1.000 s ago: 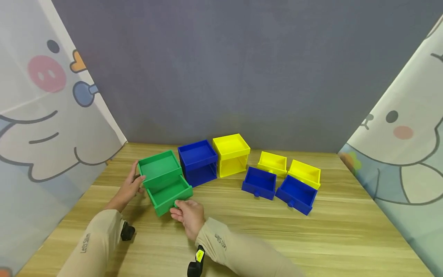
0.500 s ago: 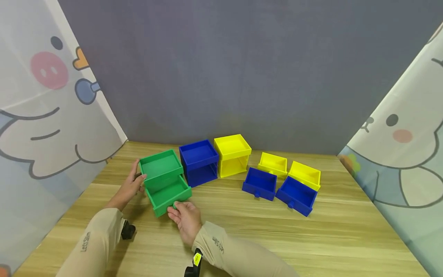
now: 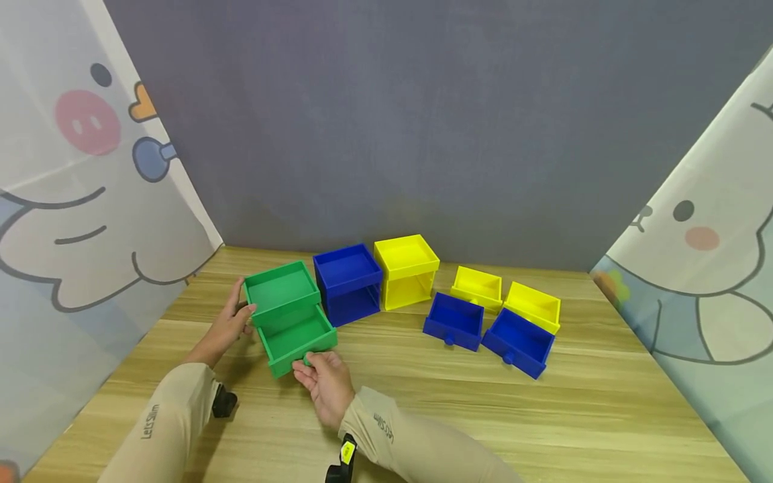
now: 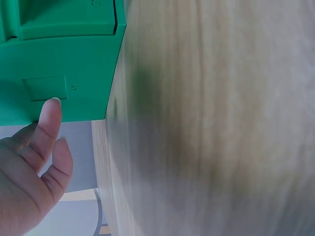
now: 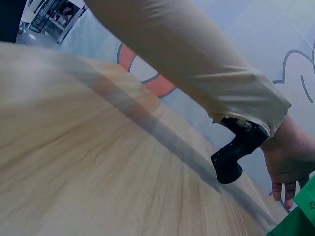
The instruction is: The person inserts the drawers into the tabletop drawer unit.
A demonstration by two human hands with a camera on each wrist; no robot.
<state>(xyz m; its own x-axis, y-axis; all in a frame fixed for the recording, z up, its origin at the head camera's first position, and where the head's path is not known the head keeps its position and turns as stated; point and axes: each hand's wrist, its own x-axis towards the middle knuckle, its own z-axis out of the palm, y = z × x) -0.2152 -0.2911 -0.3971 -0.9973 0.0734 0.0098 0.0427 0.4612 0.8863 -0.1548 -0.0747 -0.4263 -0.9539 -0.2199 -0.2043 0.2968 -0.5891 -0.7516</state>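
In the head view a green drawer cabinet [image 3: 280, 290] stands at the left with its lower drawer [image 3: 297, 337] pulled partway out. My left hand [image 3: 227, 327] rests against the cabinet's left side. In the left wrist view a fingertip of that hand [image 4: 37, 167] touches the green side panel [image 4: 74, 105] beside a shallow square recess. At the drawer's front, my right hand [image 3: 329, 388] pinches the small round green knob [image 3: 308, 360] between thumb and fingers. The right wrist view looks back along the table, with the left hand [image 5: 290, 157] beside a green corner [image 5: 295, 223].
A blue cabinet [image 3: 348, 267] and a yellow cabinet [image 3: 406, 256], both with drawerless front openings, stand right of the green one. Farther right lie two blue drawers [image 3: 454, 320] and two yellow drawers [image 3: 477, 284]. A grey panel [image 3: 410, 121] rises behind the wooden table [image 3: 543, 422].
The green drawer and my right hand have shifted very slightly, first left, then back a little right. The left hand keeps its place on the cabinet.
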